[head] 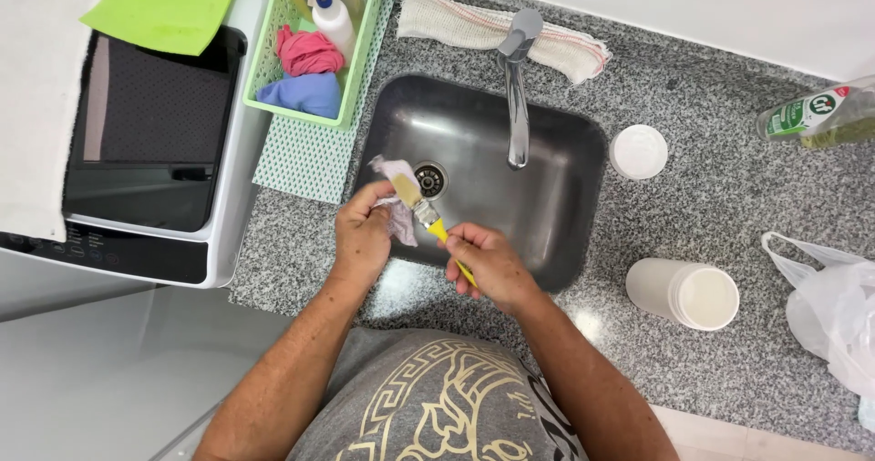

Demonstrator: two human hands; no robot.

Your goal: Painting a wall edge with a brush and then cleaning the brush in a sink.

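Note:
Over the near edge of a steel sink (547, 206), my right hand (490, 265) grips the yellow handle of a small flat paintbrush (421, 208). Its pale bristles point up and left. My left hand (362, 238) holds a crumpled pale rag (394, 196) bunched against the bristles and metal ferrule. Both hands sit close together above the sink's front rim.
A tap (517, 87) stands over the sink. On the speckled granite counter (711, 196) lie a white lid (638, 151), a white tub on its side (685, 291), a green spray bottle (816, 114), a plastic bag (834, 310) and a folded cloth (501, 28). A green basket (314, 51) and a washing machine (150, 133) are at left.

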